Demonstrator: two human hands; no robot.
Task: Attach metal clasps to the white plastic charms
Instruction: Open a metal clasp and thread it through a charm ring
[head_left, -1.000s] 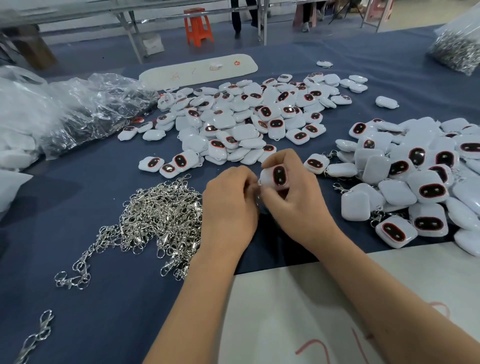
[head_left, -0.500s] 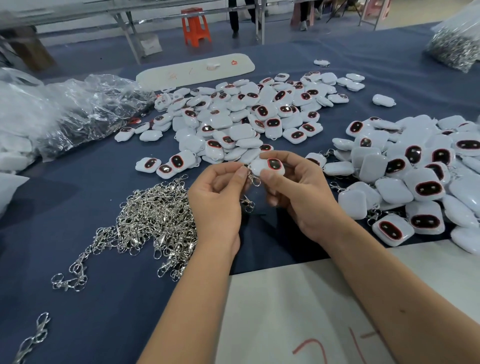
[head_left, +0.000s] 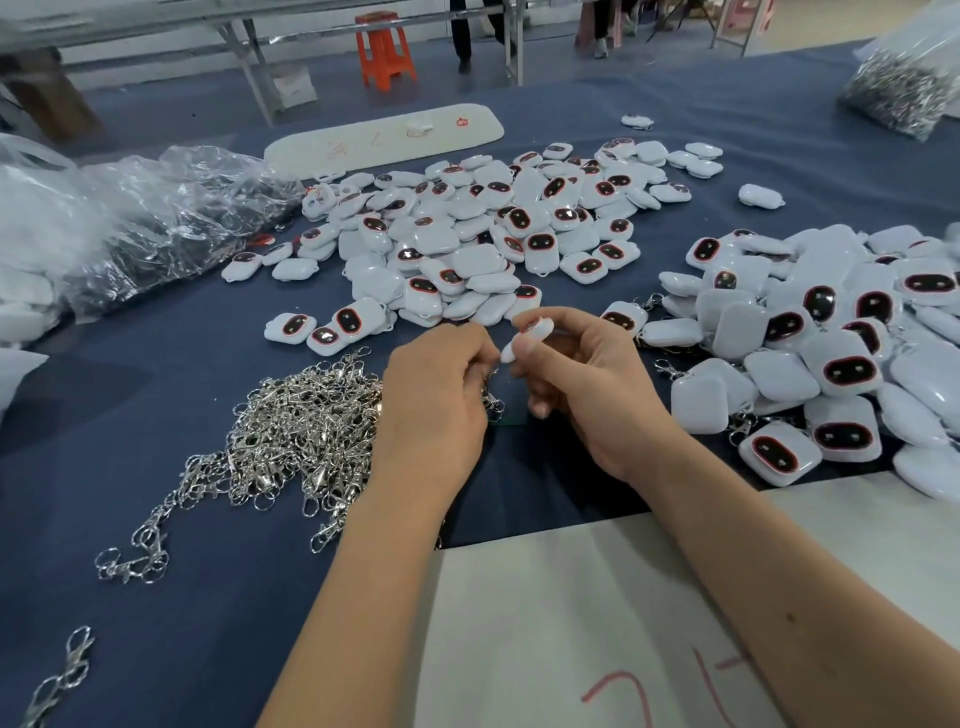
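My right hand (head_left: 587, 395) pinches a white plastic charm (head_left: 527, 340) between thumb and forefinger, held edge-on above the blue cloth. My left hand (head_left: 434, 410) sits just left of it, fingers curled round a small metal clasp (head_left: 491, 397) that hangs below the fingertips. The two hands almost touch at the charm's lower end. A heap of silver clasps (head_left: 291, 431) lies left of my left hand. One pile of loose charms (head_left: 483, 239) is spread beyond the hands, and a second pile of charms (head_left: 831, 343), some with clasps on them, lies to the right.
Crinkled clear plastic bags (head_left: 130, 223) fill the left side. A bag of metal parts (head_left: 898, 88) stands at the far right corner. White boards lie near me (head_left: 597, 623) and at the far side (head_left: 384, 140). An orange stool (head_left: 384, 49) and a person's legs stand beyond the table.
Both hands lifted off the cloth. The charm in my right hand turned from face-up to edge-on, and the clasp now hangs from my left fingertips.
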